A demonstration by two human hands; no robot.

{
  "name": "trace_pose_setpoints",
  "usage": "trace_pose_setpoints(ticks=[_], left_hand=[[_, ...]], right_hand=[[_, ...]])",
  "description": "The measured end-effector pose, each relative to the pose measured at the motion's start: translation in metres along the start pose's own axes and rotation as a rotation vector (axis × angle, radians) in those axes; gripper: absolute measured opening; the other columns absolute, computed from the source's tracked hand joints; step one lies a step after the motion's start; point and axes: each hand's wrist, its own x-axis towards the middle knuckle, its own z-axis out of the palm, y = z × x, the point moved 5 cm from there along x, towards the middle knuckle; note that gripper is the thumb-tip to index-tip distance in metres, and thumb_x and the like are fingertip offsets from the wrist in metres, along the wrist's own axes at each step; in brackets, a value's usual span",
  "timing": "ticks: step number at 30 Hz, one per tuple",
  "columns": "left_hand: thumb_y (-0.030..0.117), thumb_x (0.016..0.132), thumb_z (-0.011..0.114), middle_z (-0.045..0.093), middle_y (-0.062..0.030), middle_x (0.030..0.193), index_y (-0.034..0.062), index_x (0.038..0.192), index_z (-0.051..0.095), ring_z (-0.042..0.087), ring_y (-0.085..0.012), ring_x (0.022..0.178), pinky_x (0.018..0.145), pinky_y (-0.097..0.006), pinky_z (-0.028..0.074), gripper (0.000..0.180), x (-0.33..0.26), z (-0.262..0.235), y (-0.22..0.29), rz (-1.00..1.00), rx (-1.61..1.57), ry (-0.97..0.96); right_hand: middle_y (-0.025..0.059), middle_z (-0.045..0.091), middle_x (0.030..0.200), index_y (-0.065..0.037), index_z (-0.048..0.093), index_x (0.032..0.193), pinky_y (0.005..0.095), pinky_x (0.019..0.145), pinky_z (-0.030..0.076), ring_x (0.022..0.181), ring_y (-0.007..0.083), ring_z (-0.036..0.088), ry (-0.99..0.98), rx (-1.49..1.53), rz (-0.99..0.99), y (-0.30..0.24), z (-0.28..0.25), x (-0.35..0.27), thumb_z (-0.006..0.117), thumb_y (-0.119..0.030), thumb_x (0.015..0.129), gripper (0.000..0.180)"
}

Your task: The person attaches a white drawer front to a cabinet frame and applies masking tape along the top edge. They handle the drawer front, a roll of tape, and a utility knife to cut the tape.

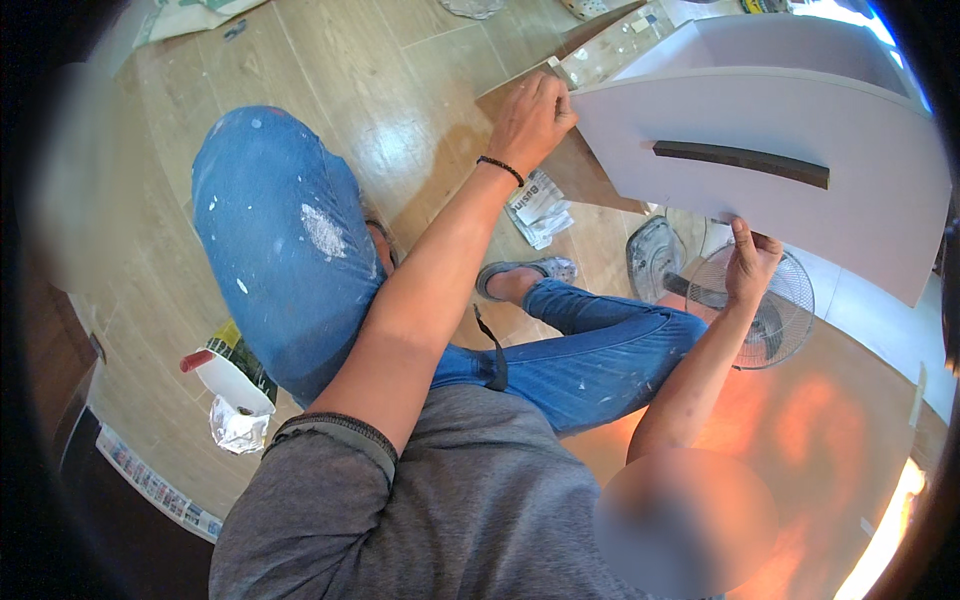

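A pale grey-white drawer (640, 115) is tilted at the upper right, its front panel toward me and a dark bar handle (740, 164) across that panel. My left hand (535, 115), with a dark bead bracelet at the wrist, is closed at the front panel's left corner. Its curled fingers hide whether anything small lies inside. Along the lower edge of the panel, my right hand (748, 262) grips with the thumb on the front face and the fingers partly hidden. Neither hand touches the handle.
A round fan (765, 335) with a wire cage stands below the drawer, beside my right forearm. Folded newspaper (540, 208) lies on the wood-look floor. At my lower left sits a white container (235, 385) with crumpled foil (238, 428). A brown sheet (850, 400) covers floor at right.
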Motion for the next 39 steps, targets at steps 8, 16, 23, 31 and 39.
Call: trace_pose_setpoints(ticks=[8, 16, 23, 31, 39], left_hand=[[0.023, 0.103, 0.064, 0.067, -0.0061, 0.092, 0.0009, 0.102, 0.064, 0.066, -0.0141, 0.082, 0.078, -0.031, 0.056, 0.022, -0.028, 0.024, -0.021, -0.796, -0.677, -0.152], [0.02, 0.096, 0.075, 0.07, -0.0047, 0.09, 0.0017, 0.096, 0.075, 0.064, -0.0118, 0.081, 0.074, -0.028, 0.052, 0.018, -0.017, 0.023, -0.025, -0.653, -0.82, 0.024], [0.016, 0.093, 0.077, 0.068, -0.0054, 0.101, 0.0042, 0.103, 0.079, 0.065, -0.0124, 0.087, 0.079, -0.027, 0.053, 0.016, -0.019, 0.017, -0.023, -0.666, -0.806, 0.033], [0.015, 0.094, 0.077, 0.068, -0.0048, 0.101, 0.0029, 0.105, 0.078, 0.065, -0.0122, 0.087, 0.081, -0.027, 0.053, 0.016, -0.026, 0.028, -0.031, -0.757, -0.946, 0.03], [0.016, 0.096, 0.074, 0.073, -0.0037, 0.095, 0.0008, 0.105, 0.077, 0.065, -0.0101, 0.083, 0.077, -0.026, 0.053, 0.017, -0.03, 0.031, -0.03, -0.813, -0.97, 0.039]], right_hand=[[0.0052, 0.073, 0.107, -0.002, 0.072, 0.107, 0.0323, 0.094, 0.051, 0.099, 0.0155, 0.067, 0.054, -0.028, 0.023, -0.009, 0.0, -0.009, 0.084, -0.004, 0.085, 0.025], [0.0074, 0.073, 0.113, -0.002, 0.072, 0.115, 0.0325, 0.101, 0.049, 0.106, 0.017, 0.066, -0.012, -0.034, 0.037, -0.01, -0.007, -0.007, 0.079, -0.001, 0.089, 0.027], [0.0066, 0.073, 0.112, -0.002, 0.073, 0.112, 0.0329, 0.1, 0.049, 0.106, 0.0172, 0.066, 0.029, -0.05, 0.067, -0.012, -0.005, -0.009, 0.082, -0.003, 0.087, 0.027], [0.0049, 0.072, 0.108, -0.002, 0.073, 0.109, 0.0333, 0.097, 0.049, 0.102, 0.0166, 0.066, 0.051, -0.039, 0.077, -0.016, 0.0, -0.009, 0.085, -0.004, 0.084, 0.028], [0.0072, 0.073, 0.114, -0.003, 0.072, 0.115, 0.0341, 0.102, 0.05, 0.109, 0.018, 0.067, -0.034, -0.01, 0.056, -0.01, -0.008, -0.009, 0.077, 0.002, 0.089, 0.027]])
